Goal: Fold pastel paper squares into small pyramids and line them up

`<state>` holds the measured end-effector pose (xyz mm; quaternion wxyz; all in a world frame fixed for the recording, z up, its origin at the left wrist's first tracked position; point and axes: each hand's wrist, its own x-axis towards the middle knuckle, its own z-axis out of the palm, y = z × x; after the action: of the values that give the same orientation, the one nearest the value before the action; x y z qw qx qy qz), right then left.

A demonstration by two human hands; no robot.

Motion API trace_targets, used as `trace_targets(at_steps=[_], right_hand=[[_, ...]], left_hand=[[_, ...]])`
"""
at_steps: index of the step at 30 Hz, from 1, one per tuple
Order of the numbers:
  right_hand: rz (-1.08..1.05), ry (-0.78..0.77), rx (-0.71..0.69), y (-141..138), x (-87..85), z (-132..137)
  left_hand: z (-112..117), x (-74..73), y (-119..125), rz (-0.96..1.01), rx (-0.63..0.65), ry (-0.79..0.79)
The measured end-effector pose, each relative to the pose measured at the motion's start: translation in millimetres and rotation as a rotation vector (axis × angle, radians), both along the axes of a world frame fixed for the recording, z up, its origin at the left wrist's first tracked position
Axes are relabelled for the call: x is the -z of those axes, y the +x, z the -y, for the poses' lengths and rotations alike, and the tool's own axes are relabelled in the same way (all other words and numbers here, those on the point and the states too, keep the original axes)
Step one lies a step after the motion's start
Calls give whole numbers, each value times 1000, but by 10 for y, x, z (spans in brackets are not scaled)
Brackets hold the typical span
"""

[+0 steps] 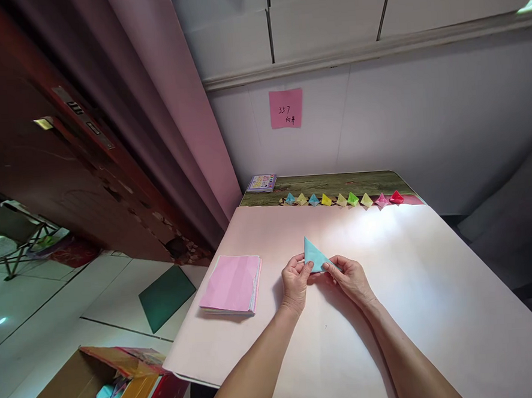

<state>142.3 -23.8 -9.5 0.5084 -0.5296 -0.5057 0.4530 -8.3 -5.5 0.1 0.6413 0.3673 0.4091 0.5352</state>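
Left hand (294, 281) and right hand (349, 278) pinch the blue paper triangle (315, 257) by its lower edge, mid-table (411, 286), with the pink paper stack (233, 283) at nine o'clock. It looks light, thin and crease-prone, so it is best gripped along the folded edges.

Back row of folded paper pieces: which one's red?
The red piece, last at the row's right end, beside the pink piece. All the others there are blue, yellow or green.

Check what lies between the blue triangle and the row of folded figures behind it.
Head view: only bare table cover between the blue triangle and the row of folded figures.
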Motion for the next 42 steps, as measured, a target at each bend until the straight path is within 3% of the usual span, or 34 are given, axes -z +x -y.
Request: trace_targets(at_steps=[14, 22, 30, 38, 42], right_hand=[[-22, 28, -8, -22, -23, -3], [-26, -4, -32, -19, -74, 1], [-1, -61, -31, 1, -45, 5], [-125, -125, -139, 14, -154, 29], [-111, -81, -179, 38, -175, 49]], left_hand=[[-19, 49, -8, -91, 55, -39], [-56, 105, -9, 49, 26, -42], [-49, 60, -9, 26, 21, -68], [-65, 54, -48, 106, 8, -62], [-68, 29, -84, 130, 60, -61]])
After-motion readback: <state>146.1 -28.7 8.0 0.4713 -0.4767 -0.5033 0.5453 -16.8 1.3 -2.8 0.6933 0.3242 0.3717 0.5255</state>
